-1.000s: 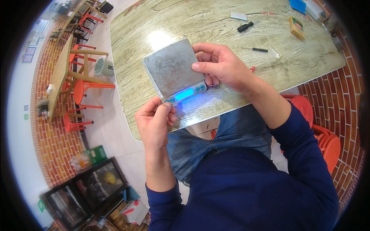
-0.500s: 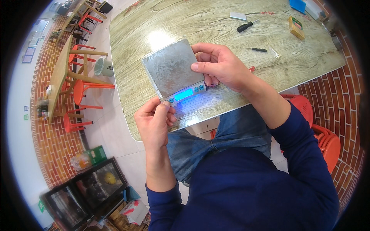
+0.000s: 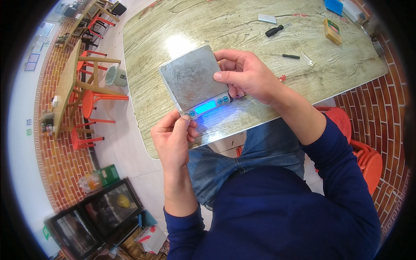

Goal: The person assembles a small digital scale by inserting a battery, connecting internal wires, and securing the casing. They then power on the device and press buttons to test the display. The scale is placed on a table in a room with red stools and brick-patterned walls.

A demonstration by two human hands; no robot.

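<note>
Between my two hands is a small digital scale with a scuffed square metal plate. Its display glows blue along the edge nearest me, with round buttons at either side. My left hand pinches the near left corner, its thumb on the front panel beside a button. At the right side my right hand grips the scale, thumb on top of the plate and fingers curled at the edge and underneath. The scale is tilted a little, over the near left part of the wood-patterned table.
Farther right on the table lie a black-handled screwdriver, a thin black screwdriver, a small white block, a clear plastic piece and a yellow box. Red stools stand left; stacked red stools stand right.
Hardly anything differs. The scale and both hands sit a few pixels to the left, with the grip unchanged and the display still lit.
</note>
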